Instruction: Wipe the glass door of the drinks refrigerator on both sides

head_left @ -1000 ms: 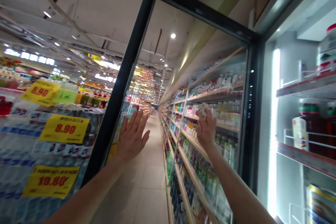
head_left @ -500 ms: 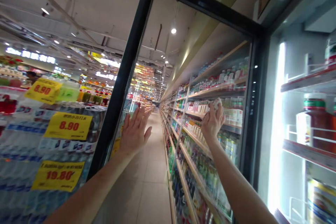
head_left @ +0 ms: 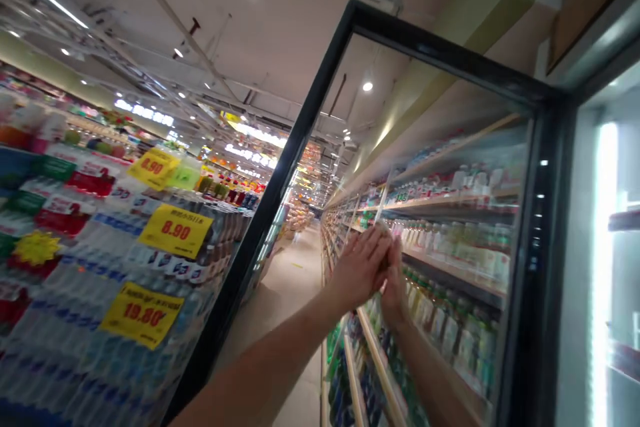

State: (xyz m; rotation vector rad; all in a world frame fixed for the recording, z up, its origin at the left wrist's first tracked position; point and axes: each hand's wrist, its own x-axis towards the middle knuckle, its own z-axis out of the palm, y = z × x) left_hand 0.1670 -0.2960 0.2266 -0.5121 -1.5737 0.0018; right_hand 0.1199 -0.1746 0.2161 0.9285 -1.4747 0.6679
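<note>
"What step is in hand?"
"Likely wiping the glass door (head_left: 440, 140), which stands swung out from centre to right. Right of centre, the left hand (head_left: 361, 268), fingers slightly bent, meets the right hand (head_left: 394, 280), fingers raised."
"Gripping anything?"
"Something pale (head_left: 381, 227) shows at their fingertips; either hand's hold can't be told."
"Next move?"
"Probably needs a secure pinch."

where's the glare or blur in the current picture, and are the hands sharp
Head view: the strip light at far right glares plain white; head view: bottles showing in the glass door look smeared; head view: the left hand and right hand are slightly soft, fingers partly overlapping.
</note>
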